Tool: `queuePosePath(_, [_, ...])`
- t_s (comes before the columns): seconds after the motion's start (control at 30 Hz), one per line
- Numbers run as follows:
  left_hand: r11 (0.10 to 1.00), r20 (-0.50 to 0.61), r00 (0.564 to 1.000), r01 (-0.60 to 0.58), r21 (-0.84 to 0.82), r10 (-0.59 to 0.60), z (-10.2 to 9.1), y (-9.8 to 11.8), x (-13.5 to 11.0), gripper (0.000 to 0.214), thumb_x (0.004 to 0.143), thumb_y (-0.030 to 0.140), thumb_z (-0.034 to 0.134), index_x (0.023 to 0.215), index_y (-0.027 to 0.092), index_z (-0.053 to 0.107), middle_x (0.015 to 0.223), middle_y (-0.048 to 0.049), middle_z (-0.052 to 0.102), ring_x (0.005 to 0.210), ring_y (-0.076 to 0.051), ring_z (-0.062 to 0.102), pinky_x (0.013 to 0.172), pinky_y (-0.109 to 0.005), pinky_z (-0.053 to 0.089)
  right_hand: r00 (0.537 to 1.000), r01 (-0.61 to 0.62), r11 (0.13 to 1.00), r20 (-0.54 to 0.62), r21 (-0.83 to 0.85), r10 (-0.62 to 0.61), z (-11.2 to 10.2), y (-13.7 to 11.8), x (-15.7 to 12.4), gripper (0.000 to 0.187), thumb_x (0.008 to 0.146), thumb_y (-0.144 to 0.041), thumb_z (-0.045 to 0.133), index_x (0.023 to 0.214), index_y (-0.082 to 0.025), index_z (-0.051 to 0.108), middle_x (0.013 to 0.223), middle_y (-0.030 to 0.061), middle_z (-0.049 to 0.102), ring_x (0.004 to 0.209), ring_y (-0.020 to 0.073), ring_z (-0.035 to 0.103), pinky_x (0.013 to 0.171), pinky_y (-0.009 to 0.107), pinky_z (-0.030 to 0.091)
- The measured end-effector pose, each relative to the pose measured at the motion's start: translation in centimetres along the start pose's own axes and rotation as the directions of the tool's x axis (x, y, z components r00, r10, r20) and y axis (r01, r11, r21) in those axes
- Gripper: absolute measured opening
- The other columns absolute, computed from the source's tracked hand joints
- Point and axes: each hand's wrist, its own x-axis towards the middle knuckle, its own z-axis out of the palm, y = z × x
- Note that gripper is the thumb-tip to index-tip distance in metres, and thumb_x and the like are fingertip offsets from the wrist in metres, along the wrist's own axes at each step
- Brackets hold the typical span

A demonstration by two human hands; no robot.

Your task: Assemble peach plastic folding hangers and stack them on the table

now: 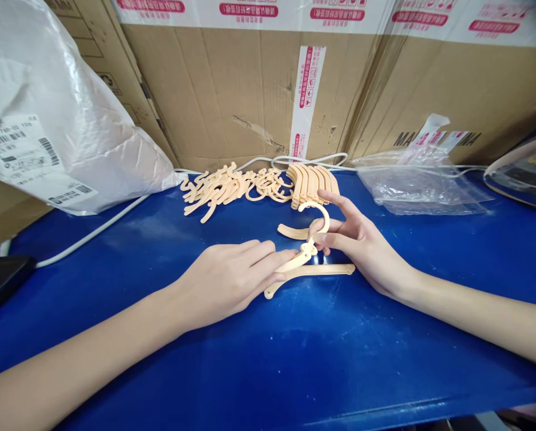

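Observation:
My left hand (238,278) pinches a short curved hanger arm (297,261) of cream plastic. At its upper end sits a cream hanger hook (324,218), which my right hand (362,242) grips between thumb and fingers. Hook and arm meet at a small round joint; whether they are locked together I cannot tell. Just below, a longer hanger arm (326,270) lies on the blue table, its left end near my left fingertips. Behind the hook another curved hanger arm (292,232) rests on the table, partly hidden by my right fingers.
Toward the back lie a pile of small curved pieces (218,188), several loose hooks (268,182) and a row of stacked hanger arms (310,182). A clear plastic bag (415,185) is at right, a white parcel bag (79,120) at left. Cardboard boxes (232,90) wall the back.

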Motion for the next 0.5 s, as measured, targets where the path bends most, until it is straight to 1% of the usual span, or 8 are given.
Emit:
queuePosePath(0.07, [1.0, -0.011, 1.0, 0.012, -0.016, -0.012, 0.0, 0.01, 0.01, 0.032, 0.102, 0.023, 0.035, 0.126, 0.014, 0.053, 0.084, -0.001, 0.062, 0.07, -0.013, 0.059, 0.058, -0.024, 0.044, 1.0, -0.003, 1.0, 0.021, 0.01, 0.003, -0.05, -0.05, 0.05, 0.063, 0.078, -0.022, 0.07, 0.134, -0.029, 0.042, 0.082, -0.0033, 0.061, 0.07, 0.0126, 0.056, 0.068, 0.03, 0.044])
queuePosePath(0.17, [0.998, -0.011, 0.999, 0.042, -0.046, -0.042, 0.04, -0.01, 0.02, 0.031, 0.102, 0.026, 0.034, 0.124, 0.015, 0.055, 0.083, -0.0006, 0.062, 0.068, -0.013, 0.059, 0.059, -0.024, 0.044, 0.999, -0.01, 0.999, 0.051, 0.031, 0.008, -0.06, -0.12, 0.14, 0.057, 0.079, -0.022, 0.07, 0.131, -0.026, 0.048, 0.083, -0.0028, 0.061, 0.072, 0.0121, 0.055, 0.067, 0.028, 0.044])
queuePosePath(0.33, [0.997, -0.001, 0.999, 0.046, -0.068, -0.046, -0.02, -0.1, -0.02, 0.03, 0.102, 0.027, 0.036, 0.123, 0.016, 0.055, 0.084, -0.0009, 0.061, 0.07, -0.014, 0.06, 0.06, -0.024, 0.043, 0.999, -0.009, 0.998, 0.054, 0.058, 0.006, -0.03, -0.17, 0.15, 0.055, 0.08, -0.02, 0.07, 0.131, -0.026, 0.048, 0.081, -0.0037, 0.061, 0.071, 0.0106, 0.053, 0.066, 0.026, 0.042])
queuePosePath(0.5, [0.995, 0.0, 0.999, 0.052, -0.085, -0.052, -0.43, 0.09, -0.01, 0.031, 0.103, 0.028, 0.032, 0.121, 0.017, 0.055, 0.081, 0.0003, 0.061, 0.064, -0.012, 0.058, 0.058, -0.023, 0.042, 0.997, -0.011, 0.999, 0.082, 0.041, 0.007, -0.05, -0.47, 0.05, 0.052, 0.082, -0.018, 0.067, 0.129, -0.027, 0.048, 0.082, -0.0028, 0.062, 0.072, 0.0121, 0.054, 0.063, 0.026, 0.042])
